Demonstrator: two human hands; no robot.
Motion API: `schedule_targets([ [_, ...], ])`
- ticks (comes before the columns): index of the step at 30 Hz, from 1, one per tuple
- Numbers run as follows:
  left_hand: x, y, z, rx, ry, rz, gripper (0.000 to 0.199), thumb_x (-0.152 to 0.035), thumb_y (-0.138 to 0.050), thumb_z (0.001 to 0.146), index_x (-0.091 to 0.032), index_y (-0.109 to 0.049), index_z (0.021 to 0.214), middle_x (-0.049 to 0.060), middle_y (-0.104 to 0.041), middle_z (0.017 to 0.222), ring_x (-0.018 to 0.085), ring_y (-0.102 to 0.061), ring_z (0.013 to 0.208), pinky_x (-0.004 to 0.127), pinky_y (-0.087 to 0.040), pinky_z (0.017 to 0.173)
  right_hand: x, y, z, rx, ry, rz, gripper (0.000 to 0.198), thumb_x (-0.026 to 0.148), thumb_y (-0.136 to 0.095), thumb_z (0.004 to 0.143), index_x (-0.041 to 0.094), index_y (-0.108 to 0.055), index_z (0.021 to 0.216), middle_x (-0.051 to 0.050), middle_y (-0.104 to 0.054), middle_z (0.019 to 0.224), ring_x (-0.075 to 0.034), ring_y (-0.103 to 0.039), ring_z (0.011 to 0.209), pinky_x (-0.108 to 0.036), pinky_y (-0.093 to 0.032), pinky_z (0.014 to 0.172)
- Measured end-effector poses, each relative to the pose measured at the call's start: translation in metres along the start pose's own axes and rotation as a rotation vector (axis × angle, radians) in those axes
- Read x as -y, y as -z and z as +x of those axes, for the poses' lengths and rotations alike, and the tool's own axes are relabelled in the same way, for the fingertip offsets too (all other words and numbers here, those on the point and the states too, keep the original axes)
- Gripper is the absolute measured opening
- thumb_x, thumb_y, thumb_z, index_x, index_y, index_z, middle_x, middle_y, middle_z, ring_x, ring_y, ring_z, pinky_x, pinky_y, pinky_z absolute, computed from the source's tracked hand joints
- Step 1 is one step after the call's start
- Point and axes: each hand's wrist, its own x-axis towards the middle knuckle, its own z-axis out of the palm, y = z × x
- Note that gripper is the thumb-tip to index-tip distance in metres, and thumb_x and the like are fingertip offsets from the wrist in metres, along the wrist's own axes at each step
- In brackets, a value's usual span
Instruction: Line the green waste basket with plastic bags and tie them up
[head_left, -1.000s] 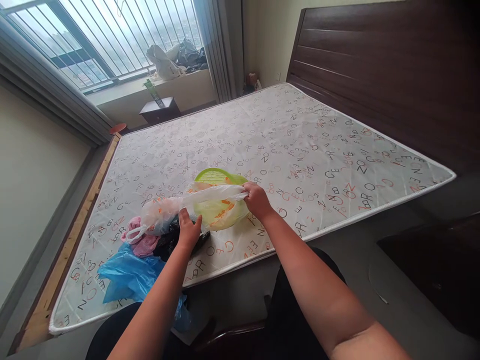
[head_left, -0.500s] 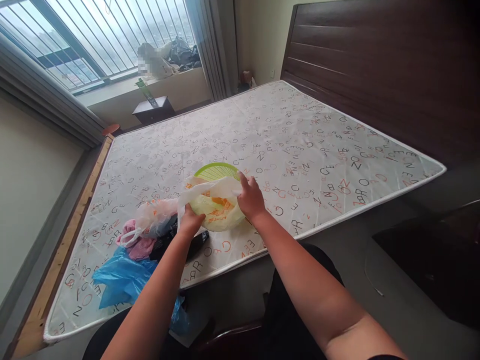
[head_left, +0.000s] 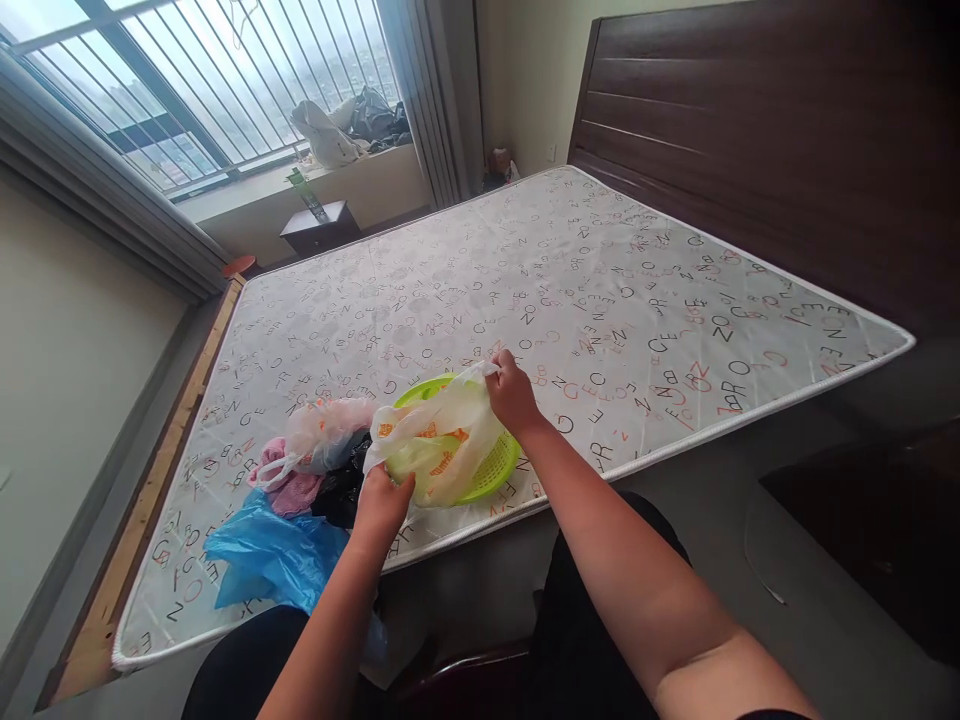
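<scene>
A thin white plastic bag [head_left: 439, 450] with orange print is stretched between my hands. My left hand [head_left: 386, 500] pinches its near left edge, thumb pressed against the film. Higher up on the other side, my right hand [head_left: 512, 393] is closed on the bag's right corner. Behind and beneath the bag lies a lime-green plastic basket [head_left: 501, 468] with a perforated wall, resting on the mattress; the bag covers much of it. Close by my left hand are a black plastic bag [head_left: 341, 493], a pink cloth [head_left: 289, 490] and a blue plastic bag [head_left: 277, 550].
Another whitish bag [head_left: 330, 425] sits behind the pink cloth. The letter-printed mattress [head_left: 600, 270] spreads out to a dark wooden headboard [head_left: 750, 150]. A small nightstand [head_left: 321, 228] carrying a green bottle [head_left: 306, 195] stands by the window. A wooden bed rail [head_left: 161, 480] runs along the left.
The green basket was mostly inside the bag; now it lies flatter on the mattress with the bag over it. My right hand has pulled the bag's corner up. The view has shifted slightly.
</scene>
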Motion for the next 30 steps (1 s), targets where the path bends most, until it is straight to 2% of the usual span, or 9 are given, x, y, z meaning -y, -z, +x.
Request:
schedule_targets([
  [3,-0.022,0.012,0.013,-0.099,-0.161,0.195,0.043,-0.036,-0.067,0.083,-0.013,-0.062,0.119,0.021,-0.066,0.123,0.039,-0.058,0.127,0.052,-0.046,0.109,0.001,-0.007,-0.004,0.049,0.046,-0.037,0.021,0.028,-0.037,0.094,0.022,-0.051,0.108,-0.005,-0.068,0.085,-0.024,-0.063,0.074,-0.03,-0.04,0.068],
  [5,-0.039,0.018,0.022,-0.089,-0.222,0.286,0.048,-0.038,-0.064,0.086,-0.011,-0.061,0.125,0.022,-0.065,0.126,0.039,-0.058,0.129,0.05,-0.046,0.11,0.0,-0.011,-0.006,0.064,0.075,-0.066,0.023,0.027,-0.037,0.094,0.021,-0.051,0.111,-0.006,-0.07,0.087,-0.025,-0.065,0.076,-0.03,-0.04,0.069],
  [8,-0.062,0.027,0.039,0.035,-0.19,0.444,0.043,-0.042,-0.058,0.09,-0.012,-0.064,0.121,0.021,-0.071,0.114,0.038,-0.067,0.112,0.049,-0.052,0.098,-0.001,-0.015,-0.008,0.037,0.071,-0.081,0.025,0.027,-0.036,0.095,0.021,-0.052,0.113,-0.007,-0.071,0.087,-0.025,-0.065,0.076,-0.03,-0.04,0.068],
  [12,-0.083,0.036,0.062,0.191,-0.254,0.581,0.045,-0.05,-0.052,0.094,-0.017,-0.067,0.119,0.019,-0.074,0.109,0.038,-0.071,0.103,0.046,-0.054,0.087,-0.003,-0.015,-0.004,0.005,0.023,-0.091,0.025,0.031,-0.034,0.099,0.021,-0.052,0.112,-0.006,-0.07,0.084,-0.025,-0.065,0.075,-0.03,-0.037,0.065],
  [16,-0.09,0.029,0.078,0.188,-0.366,0.57,0.037,-0.045,-0.053,0.094,-0.017,-0.074,0.106,0.018,-0.073,0.108,0.035,-0.07,0.103,0.041,-0.054,0.088,-0.001,-0.017,-0.004,0.045,0.054,-0.136,0.028,0.033,-0.034,0.101,0.02,-0.053,0.117,-0.007,-0.071,0.086,-0.025,-0.065,0.075,-0.029,-0.035,0.064],
  [19,-0.089,0.019,0.086,0.139,-0.497,0.426,0.036,-0.035,-0.062,0.087,-0.018,-0.071,0.117,0.015,-0.071,0.119,0.031,-0.068,0.112,0.038,-0.052,0.097,0.002,-0.019,-0.007,0.091,0.065,-0.174,0.03,0.031,-0.035,0.102,0.019,-0.052,0.123,-0.008,-0.072,0.086,-0.025,-0.065,0.076,-0.029,-0.036,0.065],
  [23,-0.086,0.017,0.101,0.22,-0.36,0.269,0.044,-0.038,-0.061,0.089,-0.023,-0.063,0.13,0.01,-0.074,0.119,0.029,-0.069,0.109,0.039,-0.051,0.096,-0.004,-0.017,-0.004,0.06,-0.045,-0.168,0.032,0.032,-0.033,0.103,0.018,-0.051,0.126,-0.01,-0.072,0.091,-0.026,-0.066,0.081,-0.03,-0.037,0.067],
  [27,-0.08,0.023,0.125,0.26,-0.201,0.183,0.066,-0.049,-0.059,0.092,-0.023,-0.043,0.151,0.011,-0.076,0.112,0.03,-0.071,0.099,0.04,-0.053,0.089,-0.016,-0.015,0.005,0.085,-0.2,-0.192,0.029,0.028,-0.033,0.104,0.019,-0.052,0.124,-0.012,-0.072,0.1,-0.025,-0.067,0.086,-0.03,-0.039,0.069],
  [30,-0.071,0.027,0.139,0.205,-0.154,0.147,0.063,-0.045,-0.061,0.091,-0.023,-0.049,0.149,0.012,-0.075,0.112,0.03,-0.07,0.098,0.04,-0.052,0.088,-0.019,-0.016,0.008,0.164,-0.213,-0.28,0.029,0.026,-0.032,0.105,0.019,-0.055,0.121,-0.012,-0.073,0.099,-0.025,-0.068,0.086,-0.031,-0.041,0.07],
])
